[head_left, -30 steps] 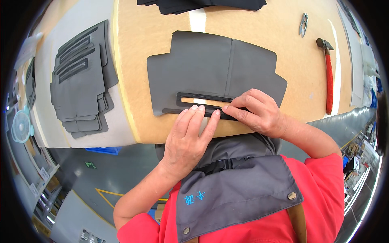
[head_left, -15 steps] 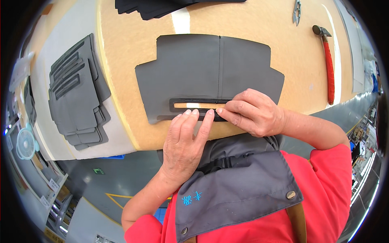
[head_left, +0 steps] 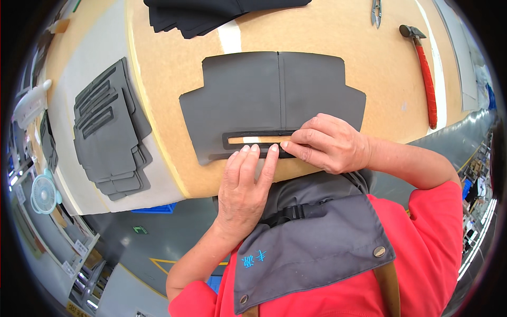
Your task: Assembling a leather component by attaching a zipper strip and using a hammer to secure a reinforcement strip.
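Observation:
A dark grey cut panel (head_left: 274, 92) with a centre seam lies flat on the tan worktable (head_left: 169, 68). Near its front edge a narrow dark frame strip (head_left: 248, 135) surrounds a slot that shows the table. My left hand (head_left: 245, 185) lies flat with its fingertips pressing the panel's front edge just below the strip. My right hand (head_left: 327, 142) rests on the strip's right end, fingers curled and pinching it against the panel.
A red-handled hammer (head_left: 425, 74) and small snips (head_left: 376, 11) lie at the back right. A pile of dark panels (head_left: 211, 13) sits at the back. Stacked grey pieces (head_left: 108, 132) lie on a lower white surface at left. A small fan (head_left: 41, 193) stands far left.
The view has shifted a little. Both hands stay on the panel's front edge in about the same places, pressing the strip.

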The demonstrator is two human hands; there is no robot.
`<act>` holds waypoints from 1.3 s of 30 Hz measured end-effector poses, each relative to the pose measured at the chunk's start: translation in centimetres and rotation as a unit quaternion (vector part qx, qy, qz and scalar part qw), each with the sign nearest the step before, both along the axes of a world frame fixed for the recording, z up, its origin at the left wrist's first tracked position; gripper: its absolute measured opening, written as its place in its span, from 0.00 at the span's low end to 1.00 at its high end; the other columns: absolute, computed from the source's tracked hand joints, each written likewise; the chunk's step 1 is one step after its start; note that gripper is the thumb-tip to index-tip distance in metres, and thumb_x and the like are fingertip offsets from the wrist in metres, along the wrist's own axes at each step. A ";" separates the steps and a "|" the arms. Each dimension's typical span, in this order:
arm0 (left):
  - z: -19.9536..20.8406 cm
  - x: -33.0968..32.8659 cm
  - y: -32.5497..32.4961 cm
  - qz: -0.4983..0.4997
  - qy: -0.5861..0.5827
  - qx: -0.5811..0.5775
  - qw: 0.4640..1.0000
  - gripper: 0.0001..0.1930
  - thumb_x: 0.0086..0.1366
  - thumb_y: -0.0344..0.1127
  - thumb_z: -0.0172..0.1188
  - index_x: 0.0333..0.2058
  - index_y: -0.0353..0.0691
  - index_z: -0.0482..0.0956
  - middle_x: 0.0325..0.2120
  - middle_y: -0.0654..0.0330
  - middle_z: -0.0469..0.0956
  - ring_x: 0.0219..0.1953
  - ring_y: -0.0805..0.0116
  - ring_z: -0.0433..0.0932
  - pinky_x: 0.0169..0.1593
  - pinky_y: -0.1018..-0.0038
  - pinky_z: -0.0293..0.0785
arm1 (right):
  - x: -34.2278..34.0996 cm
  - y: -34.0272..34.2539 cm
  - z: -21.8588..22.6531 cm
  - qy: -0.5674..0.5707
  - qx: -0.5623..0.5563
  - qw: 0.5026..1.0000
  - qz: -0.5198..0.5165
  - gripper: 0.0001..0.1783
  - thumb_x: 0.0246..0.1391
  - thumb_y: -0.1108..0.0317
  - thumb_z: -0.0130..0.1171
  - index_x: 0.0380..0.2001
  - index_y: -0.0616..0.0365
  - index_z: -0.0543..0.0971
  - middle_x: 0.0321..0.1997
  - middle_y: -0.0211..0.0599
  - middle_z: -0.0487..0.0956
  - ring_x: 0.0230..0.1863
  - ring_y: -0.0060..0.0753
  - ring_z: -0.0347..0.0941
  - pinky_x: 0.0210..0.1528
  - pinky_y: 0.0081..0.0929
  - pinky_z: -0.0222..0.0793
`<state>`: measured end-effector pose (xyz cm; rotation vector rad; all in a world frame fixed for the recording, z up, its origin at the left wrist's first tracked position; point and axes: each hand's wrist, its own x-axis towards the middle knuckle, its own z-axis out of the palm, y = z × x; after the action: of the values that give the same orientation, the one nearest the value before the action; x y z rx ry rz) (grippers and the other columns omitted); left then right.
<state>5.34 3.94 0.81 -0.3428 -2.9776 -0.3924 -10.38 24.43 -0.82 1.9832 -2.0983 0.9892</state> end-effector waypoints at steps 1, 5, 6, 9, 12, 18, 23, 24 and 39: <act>0.0 0.0 0.1 0.001 0.000 0.000 1.000 0.27 0.59 0.22 0.62 0.59 0.42 0.79 0.53 0.51 0.72 0.58 0.55 0.72 0.61 0.61 0.76 | 0.0 0.0 -0.1 -0.013 -0.006 1.000 -0.005 0.21 0.42 0.73 0.67 0.43 0.68 0.83 0.39 0.40 0.79 0.35 0.36 0.76 0.33 0.30 0.75; 0.0 -0.1 0.3 0.012 0.007 0.002 1.000 0.29 0.57 0.17 0.60 0.59 0.45 0.80 0.52 0.54 0.73 0.56 0.56 0.74 0.59 0.63 0.77 | 0.1 0.0 -0.2 0.011 -0.008 1.000 -0.002 0.20 0.42 0.73 0.67 0.42 0.68 0.83 0.39 0.40 0.79 0.35 0.36 0.76 0.33 0.30 0.75; 0.0 -0.1 0.3 0.024 0.012 0.002 1.000 0.32 0.55 0.13 0.59 0.58 0.48 0.82 0.51 0.56 0.74 0.55 0.58 0.75 0.58 0.66 0.79 | 0.1 0.0 -0.3 0.019 -0.010 1.000 -0.001 0.20 0.42 0.73 0.67 0.42 0.68 0.84 0.39 0.40 0.79 0.34 0.36 0.76 0.33 0.30 0.75; 0.1 -0.2 0.3 0.030 0.000 0.028 0.999 0.32 0.56 0.13 0.58 0.58 0.47 0.82 0.52 0.55 0.74 0.55 0.58 0.75 0.59 0.65 0.78 | 0.2 -0.2 -0.2 0.036 -0.011 0.999 0.001 0.20 0.42 0.73 0.67 0.41 0.68 0.84 0.38 0.40 0.79 0.34 0.36 0.76 0.32 0.30 0.75; 0.3 -0.1 0.1 0.010 -0.020 0.013 1.000 0.27 0.61 0.23 0.60 0.60 0.44 0.79 0.53 0.51 0.72 0.59 0.55 0.71 0.63 0.60 0.75 | 0.0 -0.2 0.0 0.035 0.000 0.999 0.005 0.19 0.42 0.73 0.67 0.41 0.68 0.84 0.38 0.40 0.79 0.34 0.36 0.76 0.32 0.31 0.75; 0.3 -0.2 0.4 0.015 -0.008 0.004 1.000 0.31 0.57 0.20 0.58 0.61 0.46 0.79 0.53 0.52 0.73 0.56 0.54 0.74 0.62 0.61 0.75 | 0.3 0.7 0.2 -0.033 0.014 0.999 -0.031 0.17 0.43 0.72 0.64 0.40 0.65 0.82 0.37 0.37 0.77 0.38 0.35 0.75 0.37 0.31 0.74; 0.3 0.0 0.7 0.021 -0.016 0.015 1.000 0.33 0.56 0.18 0.58 0.62 0.49 0.78 0.53 0.52 0.73 0.56 0.52 0.74 0.62 0.60 0.75 | 0.8 0.8 0.2 -0.003 0.009 0.999 -0.035 0.17 0.43 0.72 0.63 0.40 0.63 0.82 0.37 0.36 0.77 0.38 0.36 0.75 0.39 0.31 0.75; 0.4 0.0 0.7 0.016 -0.014 0.019 1.000 0.35 0.55 0.17 0.57 0.62 0.51 0.78 0.53 0.51 0.72 0.57 0.52 0.74 0.62 0.59 0.75 | 0.9 0.9 0.2 0.007 0.010 0.999 -0.033 0.19 0.43 0.72 0.65 0.42 0.64 0.82 0.37 0.37 0.77 0.37 0.36 0.75 0.37 0.31 0.75; 0.9 0.3 1.2 0.029 -0.060 -0.002 0.998 0.36 0.56 0.21 0.61 0.65 0.52 0.73 0.55 0.46 0.68 0.58 0.46 0.69 0.63 0.56 0.73 | 0.7 2.2 -0.2 0.014 0.010 0.999 -0.037 0.20 0.44 0.74 0.65 0.45 0.61 0.84 0.37 0.35 0.76 0.37 0.36 0.74 0.39 0.32 0.74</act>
<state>5.60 5.16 1.71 -0.2413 -3.0974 -0.4157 -9.73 26.64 -1.05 1.9025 -2.1584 0.9267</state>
